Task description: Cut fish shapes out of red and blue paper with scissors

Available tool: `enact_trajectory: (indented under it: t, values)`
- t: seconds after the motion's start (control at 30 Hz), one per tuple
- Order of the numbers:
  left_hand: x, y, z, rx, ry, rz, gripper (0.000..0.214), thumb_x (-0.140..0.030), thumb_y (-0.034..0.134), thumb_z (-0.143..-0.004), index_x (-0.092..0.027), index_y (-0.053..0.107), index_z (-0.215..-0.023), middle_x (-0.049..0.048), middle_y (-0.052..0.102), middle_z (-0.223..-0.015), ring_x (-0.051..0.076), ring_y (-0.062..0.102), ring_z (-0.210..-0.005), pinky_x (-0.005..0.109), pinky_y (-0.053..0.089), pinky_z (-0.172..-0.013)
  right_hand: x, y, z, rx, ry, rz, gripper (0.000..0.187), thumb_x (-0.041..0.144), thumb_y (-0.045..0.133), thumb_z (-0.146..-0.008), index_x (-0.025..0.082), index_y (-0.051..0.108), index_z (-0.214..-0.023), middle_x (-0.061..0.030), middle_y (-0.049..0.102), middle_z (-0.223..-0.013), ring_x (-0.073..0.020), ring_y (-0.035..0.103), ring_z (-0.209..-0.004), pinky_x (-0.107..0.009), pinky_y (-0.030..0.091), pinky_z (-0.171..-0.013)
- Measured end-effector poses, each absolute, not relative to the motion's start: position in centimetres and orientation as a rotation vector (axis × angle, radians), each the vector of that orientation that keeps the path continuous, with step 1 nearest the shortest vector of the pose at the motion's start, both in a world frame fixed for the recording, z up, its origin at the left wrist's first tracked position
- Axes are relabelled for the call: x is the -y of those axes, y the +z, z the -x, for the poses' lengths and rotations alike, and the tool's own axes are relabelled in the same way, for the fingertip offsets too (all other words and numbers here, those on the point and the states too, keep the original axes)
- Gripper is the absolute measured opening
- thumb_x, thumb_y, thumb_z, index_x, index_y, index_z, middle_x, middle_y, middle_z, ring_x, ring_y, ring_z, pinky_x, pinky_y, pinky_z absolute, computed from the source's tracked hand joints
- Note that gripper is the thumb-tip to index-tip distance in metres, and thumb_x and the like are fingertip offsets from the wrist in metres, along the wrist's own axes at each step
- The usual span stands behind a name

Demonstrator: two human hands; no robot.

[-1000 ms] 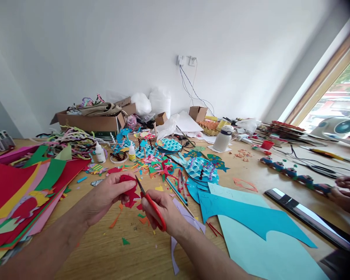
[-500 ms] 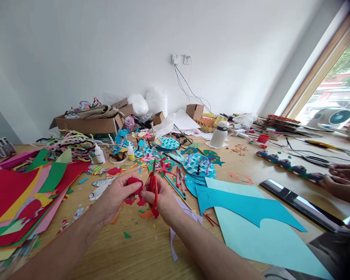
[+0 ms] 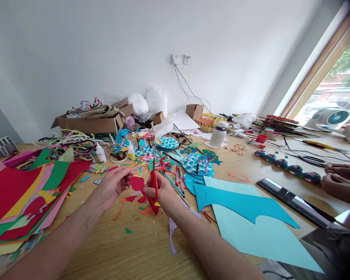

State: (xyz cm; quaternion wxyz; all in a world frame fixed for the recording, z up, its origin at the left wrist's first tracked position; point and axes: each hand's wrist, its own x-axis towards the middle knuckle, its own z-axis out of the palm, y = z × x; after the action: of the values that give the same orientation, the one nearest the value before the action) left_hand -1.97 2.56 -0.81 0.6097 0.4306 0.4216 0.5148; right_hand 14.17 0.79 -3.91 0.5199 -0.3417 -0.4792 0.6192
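Note:
Between my two hands is a small red paper cutout with a rounded, fish-like outline and a bit of yellow along its top edge. My left hand has its fingertips pinched at the cutout's left edge. Red-handled scissors are in my right hand, blades pointing away from me. The right thumb lies close to the cutout's right side; whether it presses on the paper I cannot tell. Red and orange paper scraps lie on the table beneath, and a lilac paper strip is beside my right wrist.
Coloured paper sheets are stacked at left. Blue paper over pale green paper lies at right. Glue bottles, pens and a white bottle stand or lie farther back. Another person's hands are at the right edge.
My left hand has shifted slightly left, its grip moving to the cutout's edge. The red cutout now shows more of its face. The scissors stay in my right hand.

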Motion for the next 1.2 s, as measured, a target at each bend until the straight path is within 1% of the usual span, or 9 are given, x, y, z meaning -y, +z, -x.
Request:
enact_trajectory:
  t: [0.13, 0.3, 0.47, 0.67, 0.77, 0.83, 0.97, 1.13, 1.2]
  values:
    - [-3.2, -1.0, 2.7, -0.975, 1.194, -0.967, 0.019, -0.032, 0.063, -0.072, -0.016, 0.061, -0.063, -0.0029, 0.058, -0.056, 0.008, 0.052, -0.049, 0.018, 0.04, -0.047, -1.0, -4.2, -14.2, 1.132, 1.482, 0.825, 0.042, 0.032, 0.078, -0.049, 0.019, 0.046, -0.072, 0.0062, 0.052, -0.064, -0.0077, 0.046, -0.051, -0.02, 0.034, -0.048]
    - [-3.2, -1.1, 2.8, -0.976, 1.078, -1.111, 0.028, -0.044, 0.055, -0.076, -0.016, 0.062, -0.071, 0.001, 0.061, -0.063, 0.012, 0.053, -0.054, 0.021, 0.039, -0.047, -1.2, -4.3, -14.2, 1.141, 1.47, 0.832, 0.041, 0.03, 0.078, -0.048, 0.019, 0.046, -0.072, 0.006, 0.052, -0.064, -0.0078, 0.046, -0.052, -0.02, 0.035, -0.049]
    - [-2.2, -0.8, 1.9, -1.021, 0.961, -1.354, 0.014, -0.028, 0.068, -0.067, -0.017, 0.062, -0.061, -0.0035, 0.055, -0.052, 0.009, 0.045, -0.048, 0.019, 0.032, -0.045, -1.3, -4.3, -14.2, 1.2, 1.439, 0.853, 0.038, 0.028, 0.077, -0.05, 0.019, 0.045, -0.068, 0.0071, 0.05, -0.06, -0.0074, 0.044, -0.052, -0.02, 0.034, -0.05]
    - [-2.2, -0.4, 2.0, -1.075, 0.939, -1.488, 0.013, -0.026, 0.066, -0.064, -0.017, 0.062, -0.055, -0.0042, 0.052, -0.048, 0.009, 0.043, -0.046, 0.02, 0.031, -0.044, -1.5, -4.5, -14.3, 1.236, 1.353, 0.889, 0.034, 0.029, 0.073, -0.053, 0.019, 0.045, -0.068, 0.006, 0.051, -0.059, -0.0085, 0.044, -0.053, -0.021, 0.035, -0.051]
    - [-3.1, 0.2, 3.5, -1.14, 1.0, -1.504, 0.013, -0.029, 0.067, -0.064, -0.017, 0.063, -0.06, -0.0041, 0.052, -0.048, 0.009, 0.043, -0.045, 0.02, 0.031, -0.043, -1.6, -4.5, -14.5, 1.24, 1.291, 0.917, 0.03, 0.029, 0.07, -0.057, 0.019, 0.045, -0.07, 0.0058, 0.05, -0.06, -0.0081, 0.043, -0.051, -0.021, 0.034, -0.05]
    - [-4.0, 1.0, 5.2, -1.197, 1.092, -1.497, 0.014, -0.032, 0.067, -0.065, -0.018, 0.063, -0.066, -0.0041, 0.054, -0.053, 0.008, 0.044, -0.044, 0.02, 0.034, -0.045, -1.7, -4.4, -14.5, 1.237, 1.269, 0.928, 0.03, 0.029, 0.07, -0.058, 0.019, 0.045, -0.071, 0.0059, 0.049, -0.061, -0.008, 0.042, -0.05, -0.021, 0.034, -0.049]
    - [-6.3, 3.2, 9.8, -1.342, 1.193, -1.518, 0.012, -0.028, 0.069, -0.062, -0.019, 0.061, -0.062, -0.0043, 0.053, -0.049, 0.009, 0.046, -0.042, 0.02, 0.036, -0.044, -1.7, -4.7, -14.2, 1.277, 1.256, 0.923, 0.031, 0.03, 0.07, -0.057, 0.019, 0.043, -0.068, 0.0056, 0.049, -0.059, -0.0083, 0.042, -0.05, -0.021, 0.033, -0.049]
    - [-6.7, 5.0, 17.5, -1.618, 0.961, -1.608, 0.008, -0.011, 0.07, -0.056, -0.016, 0.065, -0.057, -0.0042, 0.054, -0.041, 0.009, 0.048, -0.036, 0.018, 0.032, -0.037, -1.3, -4.8, -14.0, 1.357, 1.265, 0.921, 0.03, 0.031, 0.071, -0.059, 0.019, 0.045, -0.07, 0.0043, 0.05, -0.06, -0.0093, 0.044, -0.052, -0.022, 0.034, -0.05]
    - [-5.5, 4.9, 20.4, -1.725, 0.825, -1.621, 0.006, -0.011, 0.068, -0.06, -0.015, 0.064, -0.057, -0.0064, 0.051, -0.038, 0.009, 0.048, -0.034, 0.017, 0.03, -0.036, -1.1, -4.7, -13.9, 1.373, 1.273, 0.935, 0.031, 0.03, 0.072, -0.058, 0.018, 0.045, -0.07, 0.0041, 0.05, -0.06, -0.0096, 0.044, -0.052, -0.023, 0.034, -0.049]
